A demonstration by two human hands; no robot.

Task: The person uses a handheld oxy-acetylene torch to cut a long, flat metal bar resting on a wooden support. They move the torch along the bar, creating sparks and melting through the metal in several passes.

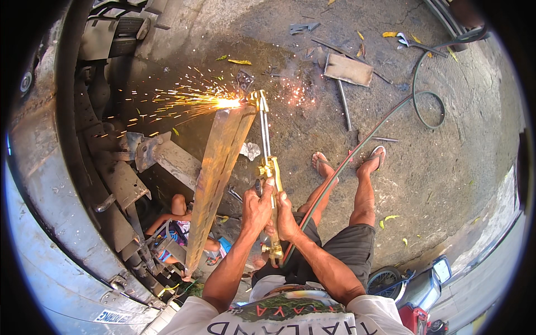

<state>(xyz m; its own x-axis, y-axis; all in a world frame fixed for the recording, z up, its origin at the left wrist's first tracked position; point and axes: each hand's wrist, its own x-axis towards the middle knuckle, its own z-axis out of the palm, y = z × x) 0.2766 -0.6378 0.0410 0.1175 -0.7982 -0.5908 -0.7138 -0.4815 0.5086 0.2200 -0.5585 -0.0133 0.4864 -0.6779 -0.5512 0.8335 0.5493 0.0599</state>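
Observation:
My left hand (258, 209) is closed on the upper handle of a long brass-and-steel cutting torch (266, 142), and my right hand (286, 218) grips it just beside and slightly below. The torch's bent nozzle (258, 96) is at the far end of a long rusty steel beam (218, 164), which slants to the left of my hands. A bright glow (228, 103) sits at that end, with sparks spraying mostly leftward. Red and green hoses (357, 145) run from the torch's lower end across the ground to the upper right.
A vehicle's metal body and chassis (111, 173) fill the left side, with another person (176, 229) low beneath, near the beam. On the concrete lie a plate (348, 70), bars, a wrench (407, 42) and leaves. A two-wheeler (424, 293) stands at the lower right.

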